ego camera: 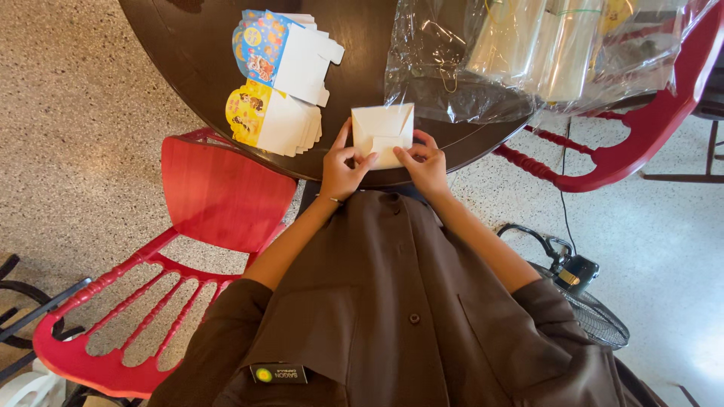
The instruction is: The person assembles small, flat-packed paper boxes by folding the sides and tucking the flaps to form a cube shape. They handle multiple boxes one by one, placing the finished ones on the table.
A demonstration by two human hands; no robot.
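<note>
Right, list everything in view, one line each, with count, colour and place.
Folded white card box: one, white, table edge, held by both hands.
Flat printed card box blanks: two stacks, blue and yellow with white backs, left on table.
Clear plastic bag of wrapped rolls: one, transparent, right on table.
Round dark wooden table: one, dark brown.
Red plastic chairs: two, left and right.
Black floor fan: one, lower right.
Left hand: on box.
Right hand: on box.

Bare table (362,60) ahead; flat cartons (275,83) left, plastic bag (483,60) right, perhaps overhanging.
</note>
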